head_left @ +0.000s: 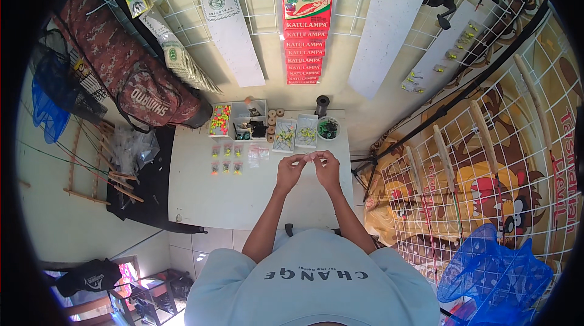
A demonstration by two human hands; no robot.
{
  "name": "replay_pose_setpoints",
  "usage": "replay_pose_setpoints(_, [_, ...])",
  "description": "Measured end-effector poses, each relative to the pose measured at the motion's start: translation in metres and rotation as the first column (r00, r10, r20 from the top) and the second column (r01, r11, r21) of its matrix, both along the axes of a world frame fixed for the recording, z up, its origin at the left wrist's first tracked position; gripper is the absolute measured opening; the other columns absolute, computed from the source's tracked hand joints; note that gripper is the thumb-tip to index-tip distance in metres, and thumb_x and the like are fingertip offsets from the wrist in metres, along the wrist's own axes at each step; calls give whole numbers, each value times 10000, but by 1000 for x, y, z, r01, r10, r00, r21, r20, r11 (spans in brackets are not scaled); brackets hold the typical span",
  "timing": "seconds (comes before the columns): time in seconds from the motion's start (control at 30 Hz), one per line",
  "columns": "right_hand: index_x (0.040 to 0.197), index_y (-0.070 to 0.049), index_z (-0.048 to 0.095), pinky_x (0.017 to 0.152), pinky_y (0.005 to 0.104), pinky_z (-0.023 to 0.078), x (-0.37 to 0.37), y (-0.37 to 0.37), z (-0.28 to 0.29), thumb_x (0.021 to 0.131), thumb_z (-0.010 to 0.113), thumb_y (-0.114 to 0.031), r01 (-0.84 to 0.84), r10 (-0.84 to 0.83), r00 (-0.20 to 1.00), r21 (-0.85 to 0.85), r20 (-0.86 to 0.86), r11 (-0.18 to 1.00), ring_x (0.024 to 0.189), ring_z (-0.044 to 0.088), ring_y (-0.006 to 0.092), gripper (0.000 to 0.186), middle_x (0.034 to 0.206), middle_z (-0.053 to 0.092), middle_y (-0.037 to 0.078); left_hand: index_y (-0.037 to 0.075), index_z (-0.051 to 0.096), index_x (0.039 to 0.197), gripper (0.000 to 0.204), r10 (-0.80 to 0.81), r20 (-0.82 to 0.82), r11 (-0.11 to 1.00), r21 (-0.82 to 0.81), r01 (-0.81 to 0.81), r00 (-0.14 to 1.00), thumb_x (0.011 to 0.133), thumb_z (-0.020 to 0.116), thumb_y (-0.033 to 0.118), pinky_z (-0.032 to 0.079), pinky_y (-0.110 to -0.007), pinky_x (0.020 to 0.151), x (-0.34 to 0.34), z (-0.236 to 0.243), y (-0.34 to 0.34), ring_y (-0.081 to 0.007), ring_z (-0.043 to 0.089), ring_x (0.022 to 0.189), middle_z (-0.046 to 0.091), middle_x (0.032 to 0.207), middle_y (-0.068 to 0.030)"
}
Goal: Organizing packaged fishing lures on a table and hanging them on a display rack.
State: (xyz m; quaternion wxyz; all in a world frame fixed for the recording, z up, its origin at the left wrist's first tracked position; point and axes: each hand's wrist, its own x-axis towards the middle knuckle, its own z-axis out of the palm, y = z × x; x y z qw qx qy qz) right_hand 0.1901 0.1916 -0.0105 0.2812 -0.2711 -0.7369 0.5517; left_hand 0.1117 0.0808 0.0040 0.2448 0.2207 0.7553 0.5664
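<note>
Over the white table (213,204), my left hand (291,172) and my right hand (327,171) meet at the fingertips. Both are closed in a pinch; what lies between them is too small to make out. Just beyond the hands stand two white trays: the left tray (277,145) and the right tray (298,142) hold small yellow-green pieces that look like fishing hooks. A round white tub (329,138) of dark and green bits is beside them. Left of my hands lie several small filled bags (227,166) in two rows and some see-through plastic bags (258,154).
At the table's back are a compartment box (220,120) with bright coloured pieces, several brown spools (271,122) and a dark spool (322,104). Packets (307,28) hang on the wall grid. A camouflage bag (143,92) leans left; blue netting (486,271) hangs right.
</note>
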Motion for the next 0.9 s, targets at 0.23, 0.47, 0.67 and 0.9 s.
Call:
replay_pose_setpoints(0.23, [850, -57, 632, 673, 300, 433, -9, -3, 8, 853, 608, -78, -21, 23, 1000, 65, -19, 998, 784, 601, 165, 33, 831, 633, 43, 44, 701, 994, 224, 59, 78, 991, 118, -68, 995, 863, 657, 221, 455, -280, 784, -5, 0, -3, -95, 586, 873, 684, 901, -39])
replay_pose_setpoints(0.47, [860, -69, 634, 684, 308, 432, -15, -4, 7, 847, 613, -85, 15, -11, 999, 105, -40, 994, 848, 552, 180, 29, 854, 624, 39, 59, 700, 1004, 258, 51, 216, 984, 158, -86, 975, 846, 682, 262, 430, -272, 772, -9, -5, -2, -80, 566, 858, 671, 912, -18])
replay_pose_setpoints(0.67, [862, -77, 636, 692, 313, 436, -18, -4, 7, 842, 628, -100, 5, -5, 1000, 57, 11, 998, 864, 546, 182, 32, 886, 621, 42, 78, 703, 1004, 259, 61, 313, 985, 136, -109, 948, 853, 670, 285, 419, -263, 727, -11, -6, -3, -84, 562, 832, 671, 914, -6])
replay_pose_setpoints(0.9, [861, -81, 631, 709, 325, 440, -19, -3, 4, 836, 630, -76, 7, -3, 999, 140, -32, 990, 885, 538, 187, 25, 876, 624, 23, 61, 704, 997, 226, 57, 163, 986, 147, -81, 985, 864, 658, 238, 436, -279, 747, -12, -6, -1, -97, 558, 844, 676, 902, -28])
